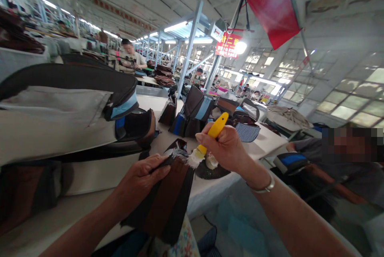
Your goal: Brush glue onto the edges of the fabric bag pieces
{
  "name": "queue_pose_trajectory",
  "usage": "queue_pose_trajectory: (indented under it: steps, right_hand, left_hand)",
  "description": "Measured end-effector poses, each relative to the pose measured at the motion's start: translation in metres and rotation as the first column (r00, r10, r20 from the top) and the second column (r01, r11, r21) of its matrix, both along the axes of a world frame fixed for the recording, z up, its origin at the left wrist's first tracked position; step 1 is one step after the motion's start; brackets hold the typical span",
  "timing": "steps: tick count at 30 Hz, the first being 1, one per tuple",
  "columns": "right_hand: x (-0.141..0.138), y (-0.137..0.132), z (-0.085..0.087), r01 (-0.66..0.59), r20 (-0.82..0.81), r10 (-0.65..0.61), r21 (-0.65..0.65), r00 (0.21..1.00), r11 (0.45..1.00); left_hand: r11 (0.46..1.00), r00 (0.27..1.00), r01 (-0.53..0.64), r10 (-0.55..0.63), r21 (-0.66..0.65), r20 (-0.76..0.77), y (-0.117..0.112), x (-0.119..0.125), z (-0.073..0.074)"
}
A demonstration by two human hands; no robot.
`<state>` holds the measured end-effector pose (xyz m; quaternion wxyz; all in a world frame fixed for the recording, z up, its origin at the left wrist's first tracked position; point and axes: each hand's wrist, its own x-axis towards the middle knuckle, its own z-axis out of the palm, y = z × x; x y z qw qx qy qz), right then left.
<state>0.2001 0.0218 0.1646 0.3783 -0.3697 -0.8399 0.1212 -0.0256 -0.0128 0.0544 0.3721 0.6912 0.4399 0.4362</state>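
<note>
Crowded table (270, 139) around your brushing.
Your right hand (226, 147) grips the yellow-handled brush (207, 139); left hand (141, 177) pinches the brown panel (166, 199); stacked bags (192, 115) sit beyond.

A long white table (99, 177) ran away from where I stood, its surface pale and smooth. A big stack of flat bag panels (60, 113), black, grey and cream with blue trim, lay along its left side. Farther down sat a cluster of half-made bags (195, 113) in brown, black and blue, and just beside them a striped piece (247, 132). Near the front edge a dark round dish (210, 171) rested on the table, a whitish lump in it.
</note>
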Motion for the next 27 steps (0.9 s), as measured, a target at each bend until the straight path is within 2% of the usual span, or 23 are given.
queue_pose_trajectory:
  steps: [2, 4, 8, 11, 13, 15, 17, 20, 22, 23, 25, 27]
  right_hand:
    - [-0.008, 0.006, -0.006, 0.024, 0.129, -0.033, 0.071, 0.991, 0.997]
    - [-0.017, 0.010, -0.009, 0.043, 0.192, -0.073, 0.157, 0.979, 0.987]
    - [-0.027, 0.000, -0.005, 0.022, -0.017, -0.019, 0.235, 1.000, 0.972]
    - [-0.028, -0.009, -0.006, -0.043, -0.095, 0.067, 0.232, 0.993, 0.972]
    - [-0.026, -0.009, -0.011, -0.111, -0.062, 0.124, 0.185, 0.990, 0.976]
    - [-0.020, -0.007, -0.013, -0.120, -0.006, 0.122, 0.150, 0.993, 0.981]
    - [-0.014, -0.007, -0.009, -0.078, 0.041, 0.072, 0.156, 0.997, 0.985]
    - [-0.007, -0.013, 0.009, -0.016, 0.029, 0.010, 0.218, 1.000, 0.976]
    - [-0.007, -0.018, 0.019, 0.002, -0.064, 0.014, 0.237, 0.998, 0.972]
    - [-0.009, -0.020, 0.022, -0.014, -0.111, 0.041, 0.229, 0.993, 0.973]
    - [-0.012, -0.021, 0.022, -0.098, -0.163, 0.131, 0.194, 0.978, 0.976]
    - [-0.014, -0.020, 0.017, -0.229, -0.084, 0.241, 0.124, 0.967, 0.965]
  left_hand:
    - [1.000, 1.000, 0.014, -0.014, -0.008, 0.002, 0.000, 0.002, -0.001]
    - [0.999, 0.999, 0.044, -0.044, -0.026, 0.019, -0.001, 0.003, -0.002]
    - [0.996, 0.996, 0.071, -0.068, -0.048, 0.052, -0.002, 0.003, -0.002]
    - [1.000, 0.999, 0.014, -0.012, -0.028, 0.049, -0.002, 0.001, -0.003]
    - [1.000, 0.999, 0.008, -0.007, -0.028, 0.036, -0.002, -0.001, -0.003]
    - [1.000, 1.000, 0.013, -0.013, -0.012, 0.017, -0.002, -0.001, -0.002]
    - [0.999, 1.000, 0.015, -0.014, 0.042, -0.027, -0.004, 0.001, 0.000]
    - [0.983, 0.986, -0.005, 0.036, 0.185, -0.165, -0.008, 0.005, 0.001]
    - [0.939, 0.950, -0.043, 0.144, 0.341, -0.278, -0.012, 0.009, -0.003]
    - [0.895, 0.918, -0.058, 0.222, 0.443, -0.328, -0.013, 0.011, -0.006]
    - [0.775, 0.835, -0.036, 0.370, 0.631, -0.407, -0.016, 0.015, -0.013]
    - [0.660, 0.752, 0.026, 0.481, 0.750, -0.450, -0.019, 0.018, -0.017]
